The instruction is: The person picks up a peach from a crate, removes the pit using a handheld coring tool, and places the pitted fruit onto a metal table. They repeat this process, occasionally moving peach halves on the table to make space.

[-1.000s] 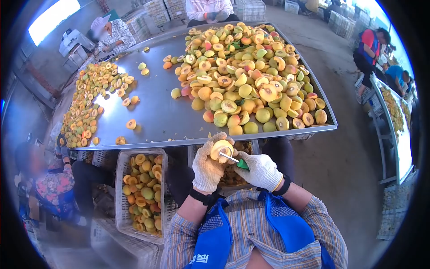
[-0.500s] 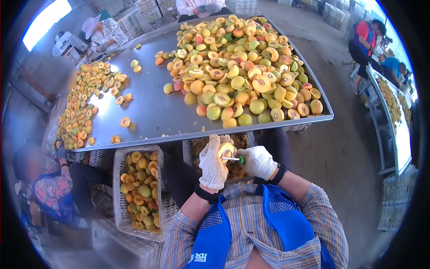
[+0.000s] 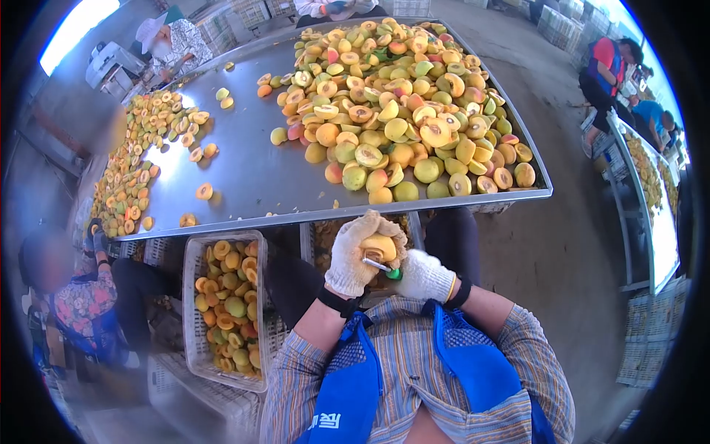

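My left hand (image 3: pixel 349 255), in a white knit glove, is closed around a yellow peach half (image 3: pixel 380 245), holding it just past the table's near edge. In my gloved right hand (image 3: pixel 427 278) is a pitting tool (image 3: pixel 393 273) with a green handle and a metal loop at its end. The loop rests against the cut face of the peach half; the pit area is partly hidden. Beneath both hands a crate (image 3: pixel 305 244) stands between my knees, its contents mostly covered from view.
A metal table (image 3: pixel 251 170) carries a big heap of halved peaches (image 3: pixel 399 111) and a smaller spread (image 3: pixel 133 170) at left. A white crate of peach halves (image 3: pixel 191 311) stands left of my legs. Co-workers sit around the table; others stand by a second table (image 3: pixel 636 200).
The tool's loop has tipped downward on the peach half, and my right hand has turned and dropped slightly. My left hand has tilted the fruit and shifted a little.
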The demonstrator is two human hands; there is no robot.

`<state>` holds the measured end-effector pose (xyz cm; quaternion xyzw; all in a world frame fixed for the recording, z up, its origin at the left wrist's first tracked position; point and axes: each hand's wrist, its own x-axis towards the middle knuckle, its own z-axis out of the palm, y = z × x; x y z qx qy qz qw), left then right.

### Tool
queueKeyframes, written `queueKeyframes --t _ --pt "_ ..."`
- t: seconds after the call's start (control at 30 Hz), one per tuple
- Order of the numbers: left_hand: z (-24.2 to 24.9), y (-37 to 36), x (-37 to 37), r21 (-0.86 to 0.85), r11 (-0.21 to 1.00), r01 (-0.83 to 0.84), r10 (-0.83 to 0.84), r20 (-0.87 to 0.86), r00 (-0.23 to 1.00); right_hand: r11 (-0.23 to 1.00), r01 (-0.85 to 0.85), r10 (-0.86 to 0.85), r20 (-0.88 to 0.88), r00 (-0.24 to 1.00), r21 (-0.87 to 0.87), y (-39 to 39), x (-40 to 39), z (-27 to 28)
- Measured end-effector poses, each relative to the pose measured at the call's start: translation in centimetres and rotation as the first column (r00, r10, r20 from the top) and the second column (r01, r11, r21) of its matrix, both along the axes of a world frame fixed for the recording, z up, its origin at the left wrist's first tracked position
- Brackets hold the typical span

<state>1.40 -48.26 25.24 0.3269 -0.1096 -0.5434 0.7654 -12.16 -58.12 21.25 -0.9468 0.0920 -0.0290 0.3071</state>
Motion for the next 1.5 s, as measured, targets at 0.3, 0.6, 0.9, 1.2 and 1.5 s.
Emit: queueKeyframes --t 0.3,0.6,0.9,1.2,1.5 --pt "-2.1 0.7 0.3 -0.342 0.937 0.074 -0.073 0.015 0.997 0.621 -0.165 0.361 -0.093 0.928 0.766 1.0 0.3 -0.7" --pt "-4.6 17.3 13.0 0.035 0.099 -0.994 -0.035 0.999 0.032 0.928 0.210 -0.024 -0.514 0.858 0.307 0.2 2.1 2.8" --pt "-2.9 -4.2 6.5 0.218 0.805 -0.552 -0.454 0.825 -0.336 0.985 -0.041 0.103 -0.384 0.918 0.168 0.2 1.2 -0.7" --pt "-3.1 -12.2 5.5 0.515 0.645 -0.565 -0.718 0.661 -0.218 0.965 -0.122 0.160 -0.150 0.976 0.232 -0.3 -0.4 -4.7" --pt "-5.5 -7.2 9.5 0.345 0.662 -0.666 -0.400 0.913 0.076 0.971 -0.047 0.086 -0.156 0.984 0.236 -0.6 -2.0 -3.2"
